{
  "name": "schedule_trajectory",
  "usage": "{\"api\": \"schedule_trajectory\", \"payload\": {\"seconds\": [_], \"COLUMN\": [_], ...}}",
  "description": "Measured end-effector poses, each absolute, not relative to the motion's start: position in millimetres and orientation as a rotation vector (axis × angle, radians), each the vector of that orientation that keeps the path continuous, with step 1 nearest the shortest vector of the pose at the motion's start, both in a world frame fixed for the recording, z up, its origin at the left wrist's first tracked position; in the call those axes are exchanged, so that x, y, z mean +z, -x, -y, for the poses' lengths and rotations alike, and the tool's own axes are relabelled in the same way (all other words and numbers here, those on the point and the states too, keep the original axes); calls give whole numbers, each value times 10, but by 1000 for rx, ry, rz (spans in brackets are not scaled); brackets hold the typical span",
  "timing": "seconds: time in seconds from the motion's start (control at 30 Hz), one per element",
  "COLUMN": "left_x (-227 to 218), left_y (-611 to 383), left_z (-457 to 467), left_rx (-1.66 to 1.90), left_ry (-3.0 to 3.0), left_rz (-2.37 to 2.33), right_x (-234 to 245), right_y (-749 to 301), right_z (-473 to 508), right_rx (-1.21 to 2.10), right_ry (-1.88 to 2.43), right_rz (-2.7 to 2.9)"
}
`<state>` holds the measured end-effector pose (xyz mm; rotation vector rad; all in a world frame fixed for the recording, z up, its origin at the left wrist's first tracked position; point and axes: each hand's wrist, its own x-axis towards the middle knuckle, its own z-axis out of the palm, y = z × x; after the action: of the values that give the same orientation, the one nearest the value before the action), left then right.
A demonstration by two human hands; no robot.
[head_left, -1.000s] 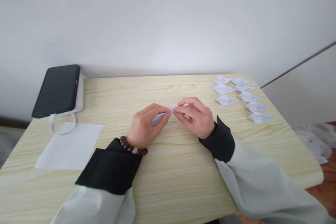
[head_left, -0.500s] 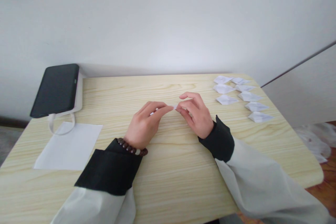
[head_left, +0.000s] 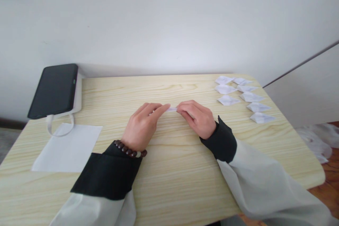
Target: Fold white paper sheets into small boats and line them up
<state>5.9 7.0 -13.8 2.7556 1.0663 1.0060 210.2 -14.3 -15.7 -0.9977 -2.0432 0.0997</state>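
Note:
Between my two hands, above the middle of the table, is a small folded white paper (head_left: 172, 109). My left hand (head_left: 143, 123), with a dark bead bracelet at the wrist, pinches its left part between thumb and fingers; most of that part is hidden behind the hand. My right hand (head_left: 197, 116) pinches the right end, its fingers closed together. To the right lie several folded paper pieces with pointed ends, such as a front one (head_left: 262, 117) and one in the inner row (head_left: 228, 100).
A flat white sheet (head_left: 66, 152) lies at the left of the wood-grain table (head_left: 180, 180). Behind it a black phone-like device (head_left: 54, 90) rests on a white block with a white cable loop (head_left: 59, 135). A white wall (head_left: 169, 24) borders the table's far edge.
My left hand has shifted slightly left, so more of the folded paper shows between the hands. The raised fingers of my right hand have come down and closed on its end.

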Motion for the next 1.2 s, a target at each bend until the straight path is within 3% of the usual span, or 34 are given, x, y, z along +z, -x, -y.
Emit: {"api": "schedule_trajectory", "payload": {"seconds": [0.43, 0.8, 1.2], "left_x": [-19, 73, 122], "left_y": [-181, -224, -133], "left_z": [-2, 45, -12], "left_rx": [1089, 904, 687], "left_ry": [-2457, -1764, -1639], "left_rz": [-1032, -1091, -1060], "right_x": [-145, -117, -102], "right_y": [-2042, -2099, -2163], "right_z": [179, 179, 194], "right_rx": [63, 127, -3], "right_ry": [1001, 818, 683], "right_rz": [1924, 1972, 2148]}}
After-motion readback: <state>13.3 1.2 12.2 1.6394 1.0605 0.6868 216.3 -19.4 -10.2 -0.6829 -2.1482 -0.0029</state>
